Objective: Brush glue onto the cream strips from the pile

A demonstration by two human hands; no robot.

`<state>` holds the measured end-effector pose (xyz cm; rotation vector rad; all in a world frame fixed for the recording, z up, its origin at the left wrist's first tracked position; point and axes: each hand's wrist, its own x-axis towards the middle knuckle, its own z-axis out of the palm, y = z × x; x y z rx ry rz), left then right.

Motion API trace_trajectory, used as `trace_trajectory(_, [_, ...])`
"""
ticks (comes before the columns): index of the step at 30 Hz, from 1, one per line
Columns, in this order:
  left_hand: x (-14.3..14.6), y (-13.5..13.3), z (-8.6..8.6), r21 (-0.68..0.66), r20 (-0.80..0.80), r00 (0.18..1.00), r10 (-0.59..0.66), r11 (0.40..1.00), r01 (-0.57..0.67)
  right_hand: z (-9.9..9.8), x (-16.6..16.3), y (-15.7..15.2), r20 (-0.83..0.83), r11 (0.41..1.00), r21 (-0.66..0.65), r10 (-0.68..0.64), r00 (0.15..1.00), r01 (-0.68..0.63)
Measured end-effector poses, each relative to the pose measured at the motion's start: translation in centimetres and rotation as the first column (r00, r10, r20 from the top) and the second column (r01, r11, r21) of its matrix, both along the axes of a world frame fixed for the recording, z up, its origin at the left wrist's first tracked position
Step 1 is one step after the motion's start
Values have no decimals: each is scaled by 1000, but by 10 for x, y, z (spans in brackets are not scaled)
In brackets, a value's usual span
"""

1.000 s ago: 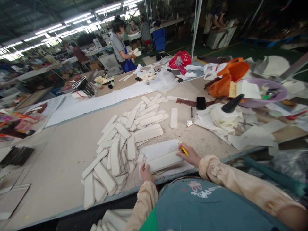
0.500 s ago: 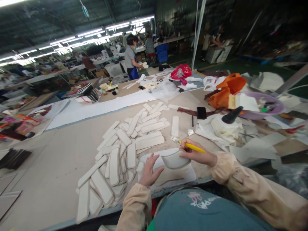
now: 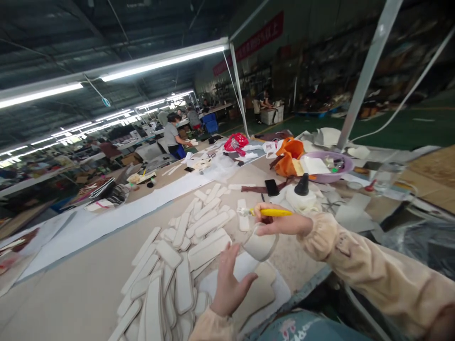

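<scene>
Pale panel lifted since earlier, below right hand pinching it, left hand spread

There are two hands, one yellow tool, one purple basin.

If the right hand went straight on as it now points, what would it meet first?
Probably the lone pale strip beside the pile of strips, next in line past the right hand and its yellow-handled tool. Depth is unclear, so the hand might pass above it.
</scene>
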<state>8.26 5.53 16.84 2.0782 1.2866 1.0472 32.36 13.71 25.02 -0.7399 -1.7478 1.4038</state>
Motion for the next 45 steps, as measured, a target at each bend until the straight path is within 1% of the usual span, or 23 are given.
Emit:
trace_trajectory(1, [6, 3, -2, -117, 35, 998, -57, 991, 61, 1, 0, -2, 9, 1000, 18, -3, 1000, 3])
trace_trajectory(2, [12, 4, -6, -210, 87, 993, -82, 973, 99, 2, 1, -4, 21, 998, 49, -28, 999, 27])
trace_trajectory(3, [18, 4, -10, -267, 146, 987, -70, 958, 107, 2, 2, -6, 32, 994, 86, -66, 997, 63])
trace_trajectory(4, [24, 3, -14, -287, 205, 978, -28, 954, 88, 2, 3, -8, 37, 987, 120, -108, 993, 103])
trace_trajectory(6, [34, -1, -19, -280, 333, 941, 62, 959, 36, 1, 5, -11, 29, 975, 151, -168, 985, 161])
trace_trajectory(7, [40, -2, -20, -291, 408, 910, 71, 955, 56, 0, 5, -12, 16, 975, 142, -173, 985, 169])
trace_trajectory(8, [45, -4, -19, -325, 486, 873, 50, 937, 127, -1, 5, -13, -1, 979, 121, -168, 986, 167])
trace_trajectory(9, [50, -5, -18, -368, 558, 830, 10, 899, 237, -2, 5, -14, -17, 981, 100, -163, 986, 164])
trace_trajectory(10, [56, -5, -17, -404, 615, 788, -35, 844, 353, -3, 4, -15, -28, 982, 87, -168, 985, 170])
trace_trajectory(11, [61, -6, -16, -433, 650, 757, -67, 786, 441, -5, 3, -16, -36, 978, 82, -188, 982, 190])
trace_trajectory(12, [67, -6, -16, -459, 661, 747, -70, 750, 476, -7, 2, -16, -40, 970, 84, -224, 974, 227])
trace_trajectory(13, [72, -7, -16, -487, 652, 757, -41, 743, 460, -10, 0, -16, -41, 959, 86, -269, 962, 271])
trace_trajectory(15, [81, -8, -18, -539, 620, 780, 90, 771, 340, -16, -2, -18, -56, 933, 73, -348, 936, 352])
trace_trajectory(17, [86, -9, -20, -572, 608, 762, 223, 788, 225, -23, -4, -20, -77, 921, 40, -385, 920, 389])
trace_trajectory(20, [91, -11, -18, -582, 612, 733, 298, 797, 161, -31, -5, -24, -75, 904, 27, -424, 903, 427])
trace_trajectory(23, [96, -13, -16, -579, 633, 706, 319, 800, 158, -37, -5, -25, 1, 860, 57, -508, 861, 507])
trace_trajectory(25, [100, -15, -15, -585, 647, 683, 339, 795, 160, -38, -4, -24, 40, 843, 59, -537, 843, 534])
trace_trajectory(29, [109, -16, -15, -591, 652, 669, 357, 792, 153, -39, 2, -21, 24, 850, 60, -525, 851, 523])
trace_trajectory(35, [123, -13, -10, -563, 669, 676, 308, 804, 191, -39, 18, -17, -30, 853, 42, -519, 854, 519])
trace_trajectory(39, [132, -11, -8, -573, 662, 679, 316, 798, 187, -38, 29, -15, -30, 849, 46, -525, 850, 526])
trace_trajectory(41, [135, -12, -9, -589, 702, 645, 302, 755, 288, -38, 33, -13, -23, 841, 44, -539, 842, 540])
trace_trajectory(43, [137, -15, -11, -608, 754, 578, 311, 663, 436, -37, 39, -9, -19, 819, 61, -571, 821, 571])
trace_trajectory(45, [138, -19, -14, -626, 773, 524, 356, 559, 543, -38, 45, -1, -28, 790, 81, -608, 794, 608])
